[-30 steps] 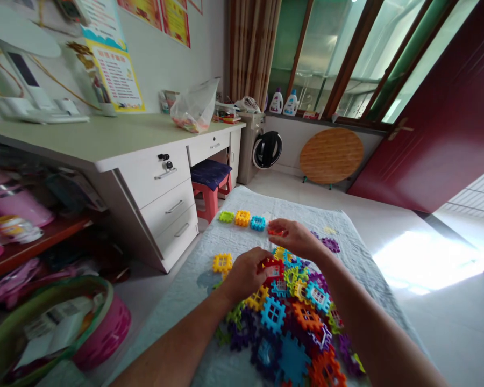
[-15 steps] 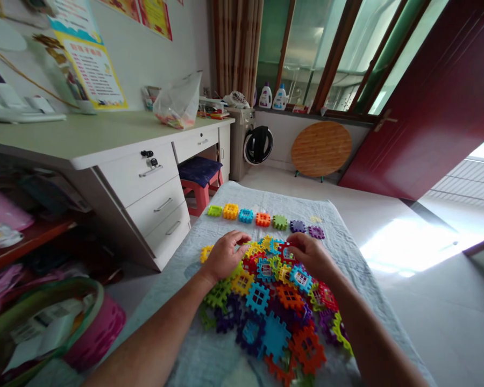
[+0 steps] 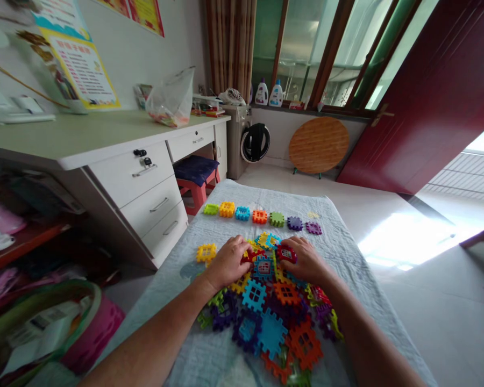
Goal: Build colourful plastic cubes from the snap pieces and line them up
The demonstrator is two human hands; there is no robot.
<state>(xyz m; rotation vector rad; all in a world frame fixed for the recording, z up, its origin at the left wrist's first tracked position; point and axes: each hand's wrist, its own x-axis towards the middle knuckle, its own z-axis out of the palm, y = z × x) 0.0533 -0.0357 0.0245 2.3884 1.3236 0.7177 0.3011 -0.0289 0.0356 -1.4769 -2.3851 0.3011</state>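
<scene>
A pile of colourful plastic interlocking blocks with notched edges lies on the cloth-covered table. At its far left side my left hand [image 3: 228, 263] is closed, fingers curled on a red block [image 3: 253, 255]; its fingertips are partly hidden. My right hand [image 3: 304, 259] grips another red block [image 3: 285, 253] with a window pattern, at the far right of the pile. Between the hands lie a blue window block [image 3: 263, 267] and yellow pieces. Nearer to me are a large blue block [image 3: 272, 332] and an orange block [image 3: 305, 344].
Beyond the pile, several small block assemblies stand in a row, from lime green [image 3: 211, 209] to purple [image 3: 313, 228]. A white desk [image 3: 116, 129] is at the left, a stool [image 3: 197, 172] beside it. A basket [image 3: 92, 328] stands at lower left.
My left hand has come down and closed on a red block. My right hand has lowered over the pile and holds the red window block. The view has shifted slightly.
</scene>
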